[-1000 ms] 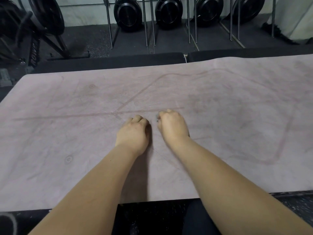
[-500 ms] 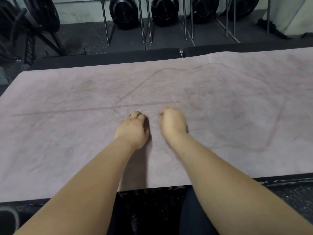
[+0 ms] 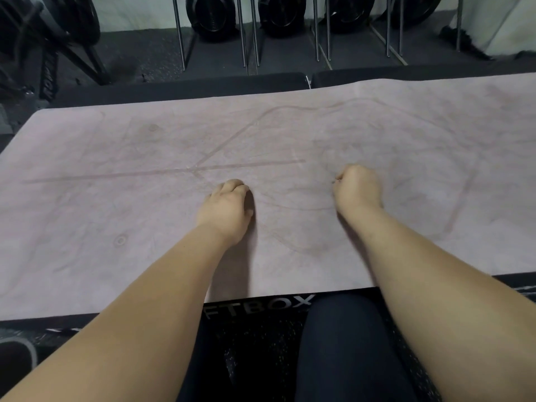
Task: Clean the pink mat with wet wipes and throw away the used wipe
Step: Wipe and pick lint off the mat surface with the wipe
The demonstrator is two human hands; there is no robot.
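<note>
1. Nearest the camera, the person's legs in dark clothing [image 3: 342, 352] fill the bottom middle, and both bare forearms reach forward from the lower corners.
2. Just beyond the legs is the black front face [image 3: 261, 307] of the padded block under the mat, with the pale letters "FTBOX" readable on it.
3. The pink mat [image 3: 116, 198] lies flat and spread wide across the top of that block. Its near edge runs right above the lettering, and it carries faint darker lines and blotches.
4. The left hand [image 3: 224, 208] rests knuckles-down on the mat near its middle, fingers curled under into a fist. Whether anything is inside the fist cannot be told.
5. The right hand [image 3: 358, 188] is also down on the mat, well apart from the left and slightly farther out, its fingers likewise curled tight. What it grips, if anything, is hidden under the fingers.
6. A long straight line and a rounded outline printed on the mat lie just beyond the hands.
7. Past the mat's far edge, two black pads [image 3: 179, 85] sit end to end.
8. Behind them is a dark speckled floor [image 3: 290, 59], where thin chrome rack legs [image 3: 243, 30] stand.
9. Farthest off, black round discs [image 3: 211, 15] sit in a row against a pale wall, with a dark metal frame [image 3: 49, 39] at the left.
</note>
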